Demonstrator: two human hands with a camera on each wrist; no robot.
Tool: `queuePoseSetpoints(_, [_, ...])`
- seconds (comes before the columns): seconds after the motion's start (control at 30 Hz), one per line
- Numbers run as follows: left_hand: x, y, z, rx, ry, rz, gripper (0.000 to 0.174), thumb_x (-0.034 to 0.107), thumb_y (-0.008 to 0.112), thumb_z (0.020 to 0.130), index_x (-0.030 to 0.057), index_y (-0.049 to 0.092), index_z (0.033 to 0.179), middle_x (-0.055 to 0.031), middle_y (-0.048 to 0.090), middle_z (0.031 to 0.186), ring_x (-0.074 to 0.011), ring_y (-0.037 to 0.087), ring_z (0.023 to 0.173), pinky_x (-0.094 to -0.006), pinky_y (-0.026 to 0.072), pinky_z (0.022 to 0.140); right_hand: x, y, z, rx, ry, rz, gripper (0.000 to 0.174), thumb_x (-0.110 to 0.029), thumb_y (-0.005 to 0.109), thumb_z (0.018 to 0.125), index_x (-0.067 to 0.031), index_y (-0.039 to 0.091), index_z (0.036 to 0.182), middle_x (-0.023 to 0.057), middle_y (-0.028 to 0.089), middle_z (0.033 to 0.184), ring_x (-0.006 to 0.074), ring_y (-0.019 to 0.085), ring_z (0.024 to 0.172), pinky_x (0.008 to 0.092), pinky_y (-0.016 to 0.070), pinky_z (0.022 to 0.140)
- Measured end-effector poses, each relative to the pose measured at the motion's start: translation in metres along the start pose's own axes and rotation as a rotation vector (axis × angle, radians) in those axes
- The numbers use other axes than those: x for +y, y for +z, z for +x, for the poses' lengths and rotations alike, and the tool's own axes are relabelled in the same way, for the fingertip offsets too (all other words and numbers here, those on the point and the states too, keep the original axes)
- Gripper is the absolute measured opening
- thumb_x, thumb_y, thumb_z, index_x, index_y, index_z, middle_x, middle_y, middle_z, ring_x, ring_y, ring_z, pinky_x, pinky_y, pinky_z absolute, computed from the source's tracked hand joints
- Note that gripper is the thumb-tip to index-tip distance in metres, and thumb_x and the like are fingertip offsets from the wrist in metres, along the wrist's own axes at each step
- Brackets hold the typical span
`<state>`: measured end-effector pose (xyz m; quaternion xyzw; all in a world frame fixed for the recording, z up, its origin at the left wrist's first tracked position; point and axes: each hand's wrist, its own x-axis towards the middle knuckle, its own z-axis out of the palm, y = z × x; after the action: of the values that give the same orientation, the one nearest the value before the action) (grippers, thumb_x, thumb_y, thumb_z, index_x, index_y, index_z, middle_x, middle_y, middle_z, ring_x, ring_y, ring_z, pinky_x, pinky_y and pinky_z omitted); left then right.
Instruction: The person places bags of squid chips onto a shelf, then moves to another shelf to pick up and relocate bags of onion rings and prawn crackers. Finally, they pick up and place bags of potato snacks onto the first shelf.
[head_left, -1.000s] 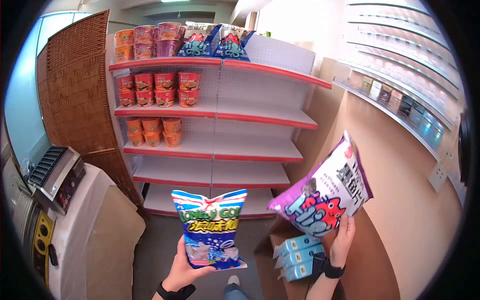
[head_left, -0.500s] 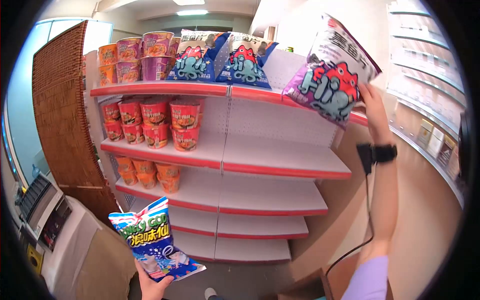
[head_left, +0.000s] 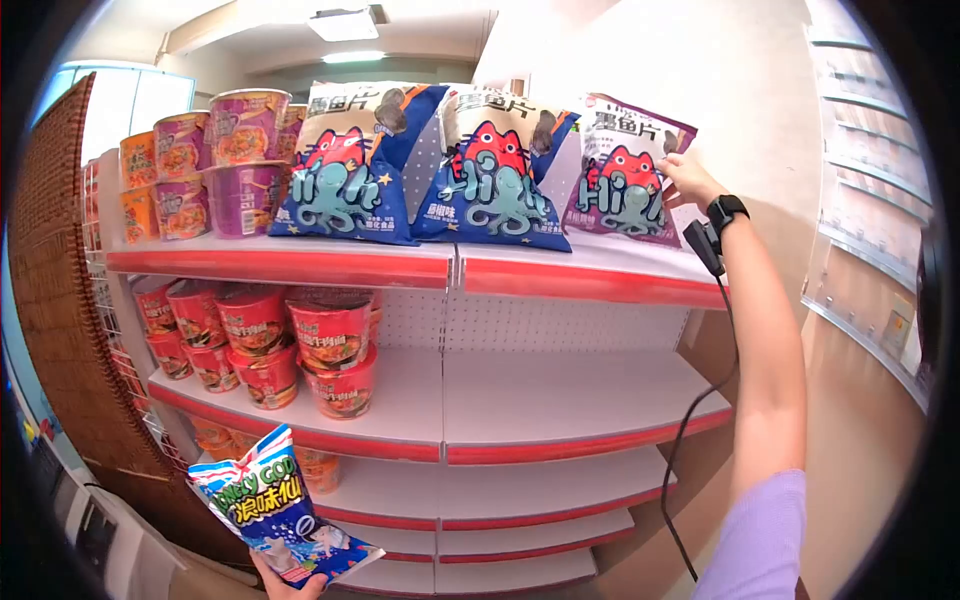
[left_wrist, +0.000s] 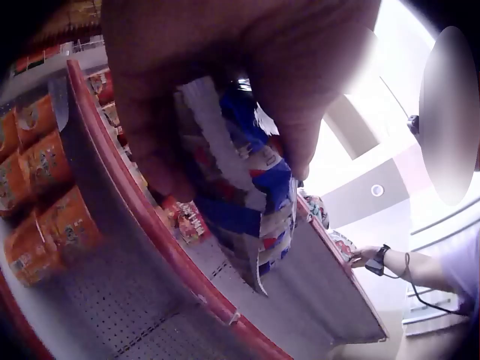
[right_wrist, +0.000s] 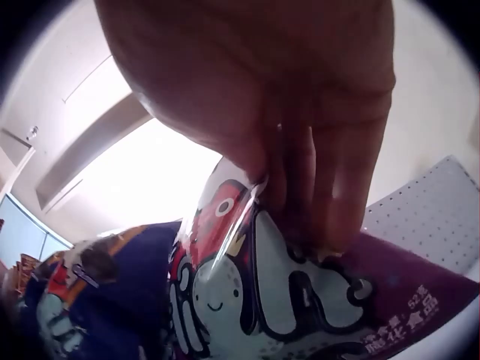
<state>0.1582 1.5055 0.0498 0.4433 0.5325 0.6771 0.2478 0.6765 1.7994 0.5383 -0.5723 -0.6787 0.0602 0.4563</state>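
My right hand (head_left: 692, 182) pinches the right edge of a purple-and-white snack bag (head_left: 622, 170), which stands upright at the right end of the top shelf. In the right wrist view, the thumb and fingers of that hand (right_wrist: 300, 90) grip the glossy purple bag (right_wrist: 315, 300) from above. Low at the left, my left hand (head_left: 290, 584) holds a blue snack bag (head_left: 275, 515) with "Lonely God" lettering by its bottom end. The left wrist view shows the hand (left_wrist: 232, 45) with fingers and thumb on either side of this bag (left_wrist: 251, 199).
Two blue snack bags (head_left: 345, 165) stand beside the purple one. Purple and orange noodle cups (head_left: 245, 195) fill the left of the top shelf (head_left: 560, 272). Red noodle cups (head_left: 330, 335) stand below. A wicker screen (head_left: 60, 300) flanks the shelves; a cable (head_left: 685, 440) hangs along my right arm.
My right hand has raised the purple bag from low right to the top shelf, beside the blue bags. My left hand has shifted left and lower in view with its bag. The shelves appear closer.
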Motion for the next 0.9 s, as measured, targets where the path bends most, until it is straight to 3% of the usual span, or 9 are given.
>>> queuePoseSetpoints(0.07, [-0.001,0.002,0.009,0.020,-0.043,0.013,0.095,-0.008,0.067,0.075,0.0045,0.007,0.147,-0.0119,0.041,0.130,-0.0202,0.047,0.109,-0.0277,0.0464,0.082,0.011,0.013,0.020,-0.071,0.048,-0.022,0.032,-0.026,0.044,0.097,-0.0004,0.049,0.115,0.0154,0.058,0.111,0.0297,0.065,0.075,0.0449,0.0585,0.067])
queuePoseSetpoints(0.2, [-0.012,0.004,0.008,0.118,-0.131,0.023,0.095,-0.007,0.067,0.076,0.0058,0.006,0.148,-0.0138,0.037,0.136,-0.0237,0.046,0.114,-0.0286,0.0474,0.081,0.010,0.024,0.048,-0.160,0.105,0.009,0.035,-0.023,0.045,0.096,0.0033,0.047,0.120,0.0176,0.055,0.121,0.0328,0.066,0.085,0.0451,0.0587,0.069])
queuePoseSetpoints(0.4, [0.009,0.030,0.005,0.230,-0.106,0.098,0.093,-0.001,0.070,0.076,0.0003,0.010,0.147,-0.0171,0.033,0.141,-0.0251,0.039,0.123,-0.0319,0.0353,0.101,0.018,0.040,0.082,-0.204,0.127,-0.146,0.035,-0.023,0.044,0.095,0.0026,0.049,0.119,0.0159,0.056,0.122,0.0310,0.068,0.083,0.0401,0.0587,0.065])
queuePoseSetpoints(0.5, [0.015,0.045,0.001,0.246,-0.159,0.061,0.095,-0.001,0.071,0.075,0.0003,0.010,0.147,-0.0170,0.033,0.140,-0.0250,0.039,0.123,-0.0315,0.0341,0.102,0.034,0.044,0.099,-0.270,0.189,-0.319,0.037,-0.025,0.043,0.095,0.0034,0.050,0.118,0.0172,0.060,0.114,0.0347,0.069,0.079,0.0422,0.0589,0.060])
queuePoseSetpoints(0.57, [0.013,0.052,0.000,0.236,-0.160,0.089,0.097,-0.001,0.071,0.074,0.0002,0.008,0.147,-0.0168,0.033,0.140,-0.0246,0.039,0.123,-0.0309,0.0343,0.101,0.023,0.050,0.086,-0.205,0.202,-0.332,0.039,-0.025,0.042,0.095,0.0058,0.054,0.115,0.0142,0.066,0.108,0.0313,0.071,0.073,0.0378,0.0508,0.058])
queuePoseSetpoints(0.63, [0.015,0.058,0.000,0.155,-0.075,0.146,0.098,-0.001,0.071,0.074,-0.0003,0.007,0.147,-0.0168,0.033,0.140,-0.0242,0.039,0.123,-0.0304,0.0352,0.100,0.020,0.049,0.087,-0.186,0.229,-0.365,0.043,-0.031,0.046,0.092,0.0040,0.056,0.114,0.0129,0.067,0.106,0.0288,0.070,0.075,0.0380,0.0516,0.064])
queuePoseSetpoints(0.77, [0.022,0.082,-0.005,0.113,-0.077,0.034,0.101,-0.002,0.072,0.072,-0.0008,0.005,0.147,-0.0167,0.032,0.140,-0.0237,0.038,0.123,-0.0317,0.0321,0.103,-0.018,0.025,0.061,0.026,0.029,-0.676,0.049,-0.044,0.051,0.086,-0.0026,0.060,0.111,0.0142,0.068,0.099,0.0257,0.067,0.076,0.0387,0.0509,0.070])
queuePoseSetpoints(0.83, [0.033,0.094,-0.003,0.092,-0.056,0.076,0.103,-0.002,0.073,0.071,-0.0003,0.004,0.147,-0.0168,0.031,0.140,-0.0233,0.038,0.123,-0.0325,0.0322,0.103,-0.026,0.023,0.041,0.476,-0.491,-0.724,0.046,-0.043,0.055,0.088,-0.0004,0.061,0.104,0.0156,0.066,0.091,0.0253,0.066,0.072,0.0322,0.0518,0.061])
queuePoseSetpoints(0.9, [0.038,0.107,0.000,0.067,-0.038,0.007,0.103,-0.002,0.073,0.070,-0.0004,0.005,0.147,-0.0171,0.031,0.140,-0.0239,0.038,0.123,-0.0326,0.0317,0.103,-0.060,0.039,-0.026,0.501,-0.670,-0.393,0.034,-0.036,0.054,0.088,-0.0057,0.064,0.100,0.0140,0.068,0.080,0.0271,0.066,0.068,0.0361,0.0500,0.064])
